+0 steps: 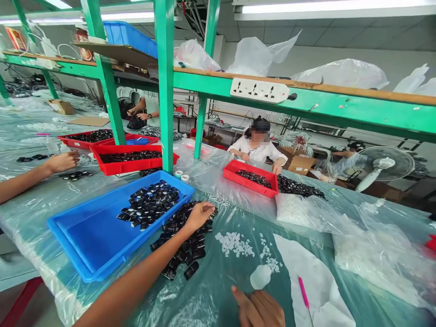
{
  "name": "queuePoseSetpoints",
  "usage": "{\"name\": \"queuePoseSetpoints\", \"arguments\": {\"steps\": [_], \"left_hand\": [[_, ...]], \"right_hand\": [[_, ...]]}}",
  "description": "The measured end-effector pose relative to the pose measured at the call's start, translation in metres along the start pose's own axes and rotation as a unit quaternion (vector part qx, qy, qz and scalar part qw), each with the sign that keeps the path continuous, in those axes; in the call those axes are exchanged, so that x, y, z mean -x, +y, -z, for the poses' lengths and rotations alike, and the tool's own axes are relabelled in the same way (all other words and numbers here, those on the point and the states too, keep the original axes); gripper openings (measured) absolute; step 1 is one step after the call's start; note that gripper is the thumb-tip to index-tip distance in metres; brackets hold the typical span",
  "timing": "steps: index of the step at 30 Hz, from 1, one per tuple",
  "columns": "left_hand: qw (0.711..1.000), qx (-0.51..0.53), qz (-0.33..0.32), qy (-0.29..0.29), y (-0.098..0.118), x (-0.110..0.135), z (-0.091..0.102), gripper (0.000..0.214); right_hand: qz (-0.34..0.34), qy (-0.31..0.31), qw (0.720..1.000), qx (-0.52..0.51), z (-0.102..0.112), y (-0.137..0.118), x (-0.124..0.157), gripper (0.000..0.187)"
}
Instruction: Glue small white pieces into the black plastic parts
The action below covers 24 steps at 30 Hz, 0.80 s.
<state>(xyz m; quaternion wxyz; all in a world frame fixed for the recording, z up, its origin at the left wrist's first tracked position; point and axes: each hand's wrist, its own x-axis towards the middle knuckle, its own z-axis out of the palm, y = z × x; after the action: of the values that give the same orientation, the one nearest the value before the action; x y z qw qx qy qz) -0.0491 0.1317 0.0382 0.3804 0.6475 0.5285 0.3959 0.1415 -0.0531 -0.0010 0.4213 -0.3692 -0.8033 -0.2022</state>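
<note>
My left hand (199, 216) reaches over the right edge of a heap of small black casings (184, 247). Its fingers are bent together at the tips, and whatever lies between them is hidden. At the bottom edge, my right hand (261, 309) is partly cut off, its fingers curled in and the thumb or forefinger sticking out. I cannot make out anything in it. Just above it is a small round white container (260, 277), with tiny white pieces (235, 244) scattered beyond. A blue tray (98, 245) left of the heap holds more black casings.
A pink-handled tool (303, 290) lies on a white sheet (316, 272) at right, near bags of white pieces (371, 259). Red trays (126, 169) stand behind the blue tray. A green shelf frame (165, 91) rises ahead. Another person's hand (63, 162) is at left; a person sits opposite (257, 147).
</note>
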Motion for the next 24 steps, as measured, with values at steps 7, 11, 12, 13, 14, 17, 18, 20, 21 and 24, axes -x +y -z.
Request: {"name": "queuePoseSetpoints", "arguments": {"steps": [7,11,12,13,14,17,18,20,21,24], "left_hand": [[0.954,0.270,0.051,-0.116,0.005,0.033,-0.028,0.050],[0.927,0.337,0.064,-0.149,0.015,0.047,-0.032,0.051],[0.923,0.346,0.065,-0.155,0.016,0.049,-0.032,0.050],[0.919,0.354,0.065,-0.160,0.018,0.051,-0.031,0.050],[0.916,0.360,0.066,-0.164,0.019,0.053,-0.030,0.049],[0.910,0.371,0.069,-0.171,0.022,0.058,-0.028,0.048],[0.909,0.374,0.071,-0.171,0.023,0.060,-0.026,0.047],[0.907,0.377,0.074,-0.172,0.025,0.062,-0.025,0.047],[0.907,0.376,0.076,-0.174,0.026,0.064,-0.024,0.047],[0.904,0.374,0.086,-0.186,0.026,0.067,-0.023,0.048]], "right_hand": [[0.022,-0.029,0.998,-0.045,0.005,0.009,-0.002,0.029],[0.016,-0.036,0.998,-0.043,0.006,0.008,-0.002,0.029],[0.012,-0.040,0.998,-0.042,0.006,0.008,-0.002,0.029],[0.010,-0.043,0.998,-0.041,0.007,0.007,-0.001,0.029],[0.009,-0.046,0.998,-0.042,0.007,0.007,-0.001,0.030],[0.003,-0.047,0.998,-0.048,0.007,0.007,0.000,0.030],[0.003,-0.045,0.998,-0.050,0.007,0.008,0.000,0.030],[0.004,-0.042,0.998,-0.050,0.007,0.009,0.001,0.032],[0.004,-0.040,0.998,-0.048,0.008,0.009,0.001,0.033],[-0.004,-0.032,0.999,-0.033,0.012,0.012,0.002,0.037]]}}
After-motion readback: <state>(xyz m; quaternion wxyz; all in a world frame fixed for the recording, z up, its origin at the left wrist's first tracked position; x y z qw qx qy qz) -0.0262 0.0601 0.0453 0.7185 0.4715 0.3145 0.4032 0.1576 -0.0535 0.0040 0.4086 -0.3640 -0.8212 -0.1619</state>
